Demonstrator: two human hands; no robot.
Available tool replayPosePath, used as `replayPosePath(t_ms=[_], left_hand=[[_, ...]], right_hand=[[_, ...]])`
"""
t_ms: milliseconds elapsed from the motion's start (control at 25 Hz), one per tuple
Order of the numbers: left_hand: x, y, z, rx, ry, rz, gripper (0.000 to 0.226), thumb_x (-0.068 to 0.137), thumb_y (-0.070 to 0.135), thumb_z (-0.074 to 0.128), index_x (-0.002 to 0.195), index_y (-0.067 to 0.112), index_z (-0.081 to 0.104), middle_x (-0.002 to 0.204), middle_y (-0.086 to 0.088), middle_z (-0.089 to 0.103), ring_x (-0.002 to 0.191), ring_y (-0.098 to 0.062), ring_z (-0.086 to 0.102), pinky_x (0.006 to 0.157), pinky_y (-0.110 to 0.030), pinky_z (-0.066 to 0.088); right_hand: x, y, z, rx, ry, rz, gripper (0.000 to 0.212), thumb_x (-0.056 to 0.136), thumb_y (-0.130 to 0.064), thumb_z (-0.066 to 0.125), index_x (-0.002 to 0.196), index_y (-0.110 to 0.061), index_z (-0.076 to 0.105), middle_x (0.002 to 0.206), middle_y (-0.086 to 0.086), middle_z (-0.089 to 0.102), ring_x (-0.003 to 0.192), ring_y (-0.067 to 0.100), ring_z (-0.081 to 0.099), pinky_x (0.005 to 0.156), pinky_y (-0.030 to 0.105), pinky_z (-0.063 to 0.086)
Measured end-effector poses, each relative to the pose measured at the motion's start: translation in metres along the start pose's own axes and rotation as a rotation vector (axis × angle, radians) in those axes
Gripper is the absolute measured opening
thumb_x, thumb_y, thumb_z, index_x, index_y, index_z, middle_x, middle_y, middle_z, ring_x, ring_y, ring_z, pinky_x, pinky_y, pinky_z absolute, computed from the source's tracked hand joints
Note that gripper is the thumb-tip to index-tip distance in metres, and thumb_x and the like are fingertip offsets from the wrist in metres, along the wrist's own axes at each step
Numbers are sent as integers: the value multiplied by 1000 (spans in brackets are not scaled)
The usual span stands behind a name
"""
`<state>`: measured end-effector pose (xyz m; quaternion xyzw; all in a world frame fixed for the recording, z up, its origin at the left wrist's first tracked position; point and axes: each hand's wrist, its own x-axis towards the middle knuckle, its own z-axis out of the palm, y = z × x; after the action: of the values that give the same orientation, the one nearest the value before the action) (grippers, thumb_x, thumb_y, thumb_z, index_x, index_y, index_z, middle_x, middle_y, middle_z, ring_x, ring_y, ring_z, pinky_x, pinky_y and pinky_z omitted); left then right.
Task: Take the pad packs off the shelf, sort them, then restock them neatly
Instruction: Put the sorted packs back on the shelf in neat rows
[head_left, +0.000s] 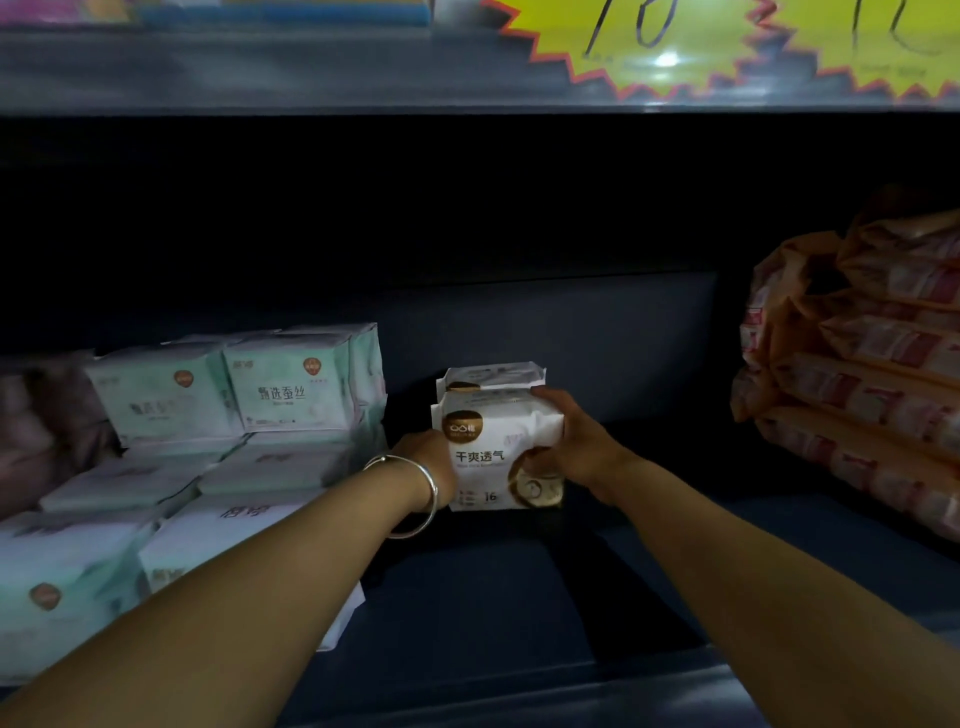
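While both arms reach into the dark shelf (519, 582), the left hand (426, 457) and right hand (576, 441) clasp a white pad pack (493, 452) from either side, fingers curled around its edges. It stands upright mid-shelf, with another white pack (491, 375) just behind it. Green packs (234, 400) are stacked to the left, orange packs (857, 364) to the right.
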<state>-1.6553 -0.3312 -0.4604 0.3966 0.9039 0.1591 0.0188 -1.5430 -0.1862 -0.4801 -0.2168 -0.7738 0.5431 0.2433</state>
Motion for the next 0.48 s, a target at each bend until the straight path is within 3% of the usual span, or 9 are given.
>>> replayPosePath(t_ms=[200,320,400,480], left_hand=[[1,1,5,74,-11,15,20,84,8,55,101,3,65,109,-12,64,100,-27,62,75,-24,45],[-6,2,6,124,-46,44,20,82,8,56,98,4,65,108,-13,65,97,-28,62,79,-27,49],[-20,5,5,194,-40,64,23,83,11,57,105,6,63,114,-12,62,101,-28,60,83,-28,50],[-39,12,6,251,-9,91,31,85,16,57,115,10,57,122,-11,56,110,-29,55,94,-34,48]], right_hand=[[10,2,-4,-53,54,27,94,69,10,72,141,-34,32,128,9,51,115,25,54,87,36,54],[0,-1,-7,-109,101,38,108,69,5,76,149,-32,14,138,9,46,125,29,48,100,45,47],[-19,-7,-7,-279,152,55,110,74,-2,75,151,-28,2,148,11,32,133,31,39,107,43,39],[-42,-10,-5,-588,209,0,88,79,-8,70,149,-19,17,146,14,31,133,32,37,107,39,38]])
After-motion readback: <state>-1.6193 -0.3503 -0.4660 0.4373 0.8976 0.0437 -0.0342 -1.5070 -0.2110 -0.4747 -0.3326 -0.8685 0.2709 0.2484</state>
